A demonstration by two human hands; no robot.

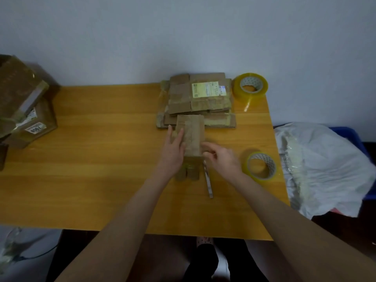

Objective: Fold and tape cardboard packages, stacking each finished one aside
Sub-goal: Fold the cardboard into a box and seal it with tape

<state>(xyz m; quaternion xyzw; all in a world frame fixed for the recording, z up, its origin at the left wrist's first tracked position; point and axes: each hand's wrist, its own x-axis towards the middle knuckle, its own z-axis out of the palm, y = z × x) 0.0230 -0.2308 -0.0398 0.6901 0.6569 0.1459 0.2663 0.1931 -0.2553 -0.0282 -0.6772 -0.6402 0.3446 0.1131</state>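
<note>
one wooden table (81,159) lies under both hands. flat cardboard stack (203,102) sits just past the fingertips. cardboard package (193,135) lies between the hands. left hand (173,153) presses flat on it, fingers straight. right hand (223,159) is at its right edge, too blurry to tell its grip. tape roll (248,169) sits just right of the right hand.

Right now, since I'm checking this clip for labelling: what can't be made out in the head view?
All head view.
Right hand: motion-blurred; whether it pinches anything is unclear.
Label on the cardboard stack: print too small.
Boxes, left: cut by the frame edge.
Blue bin: contents covered by a white bag.
</note>
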